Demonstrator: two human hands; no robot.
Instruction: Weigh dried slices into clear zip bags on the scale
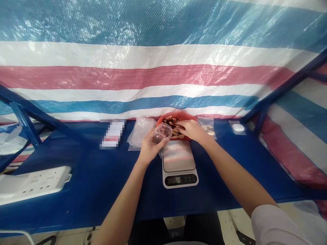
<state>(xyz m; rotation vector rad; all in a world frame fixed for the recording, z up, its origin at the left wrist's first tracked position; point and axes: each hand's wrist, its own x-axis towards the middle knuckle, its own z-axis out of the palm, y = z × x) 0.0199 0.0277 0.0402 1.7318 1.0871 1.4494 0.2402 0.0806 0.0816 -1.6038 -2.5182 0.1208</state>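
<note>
My left hand (150, 144) is closed on the edge of a clear plastic bag (163, 131), whose mouth gapes in a round shape. The bag hangs beside the near left rim of an orange-red bowl (187, 138). In the bowl lie many brown dried slices (176, 132); I cannot tell their kind. Over the bowl's right side reaches my right hand (191, 129), its fingers bent in among the slices. What its fingertips pinch is hidden. Just in front of the bowl sits a white digital scale (179, 160) with a shiny metal plate, under the bag's lower edge.
A stack of clear bags (141, 132) lies left of the bowl, near a blurred label sheet (112, 134). To the right are a small bag of pale slices (209, 129) and a bag with a white round item (238, 127). A power strip (38, 182) occupies the blue table's (97, 183) left side.
</note>
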